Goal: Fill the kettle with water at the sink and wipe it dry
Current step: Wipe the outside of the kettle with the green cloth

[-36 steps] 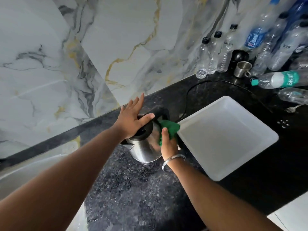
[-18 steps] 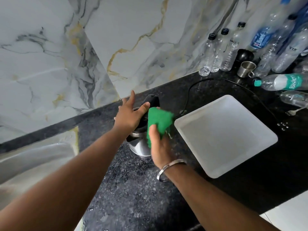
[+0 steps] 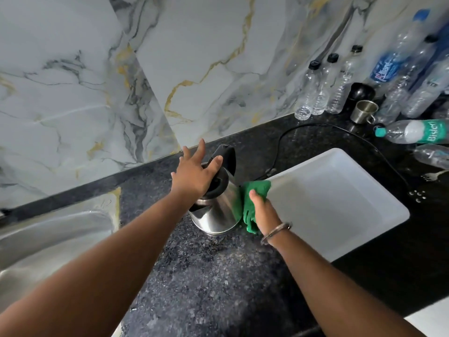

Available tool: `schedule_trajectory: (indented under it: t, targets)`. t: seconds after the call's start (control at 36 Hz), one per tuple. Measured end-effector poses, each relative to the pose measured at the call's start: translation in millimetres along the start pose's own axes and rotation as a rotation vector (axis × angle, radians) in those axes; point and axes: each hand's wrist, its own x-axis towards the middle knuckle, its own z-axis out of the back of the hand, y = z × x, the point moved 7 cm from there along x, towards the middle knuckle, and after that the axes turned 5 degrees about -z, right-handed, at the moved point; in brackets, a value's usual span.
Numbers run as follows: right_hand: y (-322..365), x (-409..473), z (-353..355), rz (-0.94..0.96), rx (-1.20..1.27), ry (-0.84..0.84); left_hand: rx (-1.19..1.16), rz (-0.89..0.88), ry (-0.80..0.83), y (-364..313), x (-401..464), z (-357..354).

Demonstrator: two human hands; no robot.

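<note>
Left hand (image 3: 194, 175) flat atop kettle (image 3: 216, 212); right hand (image 3: 263, 211) presses cloth (image 3: 252, 190)

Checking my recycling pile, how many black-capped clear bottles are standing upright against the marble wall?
3, in a row at the wall's foot: the left bottle, the middle bottle, the right bottle. More may be hidden in the cluttered pile further right.

Black speckled counter (image 3: 218, 276), steel kettle (image 3: 216, 212), white tray (image 3: 340, 203), plastic bottles (image 3: 323, 88) (one lying flat), steel cup (image 3: 363, 111), fork (image 3: 435, 175)

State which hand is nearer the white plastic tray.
Right. The right hand, pressing the green cloth to the steel kettle, overlaps the tray's edge; the left hand rests on the kettle's lid.
</note>
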Motion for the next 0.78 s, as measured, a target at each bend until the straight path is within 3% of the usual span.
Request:
schedule_trajectory:
  t: [0.14, 0.25, 0.36, 0.53, 0.67, 0.78]
  targets:
    - [59, 19, 13, -0.011, 0.419, 0.065, -0.036, 0.0, -0.02, 2, -1, 1]
    - [83, 31, -3, 0.007, 0.268, 0.087, -0.06, 0.021, -0.054, 4, -2, -1]
    - [61, 37, -20, -0.076, 0.187, 0.127, -0.071, 0.05, -0.067, 6, -2, -1]
    - [41, 50, -29, -0.115, 0.02, 0.137, -0.043, 0.32, -0.14, 7, -16, -4]
    - [32, 45, -17, -0.173, 0.19, 0.144, -0.115, 0.336, -0.092, 6, -17, -3]
    - [54, 17, 1, 0.02, 0.322, 0.08, 0.034, 0.196, -0.031, 5, -10, 0]
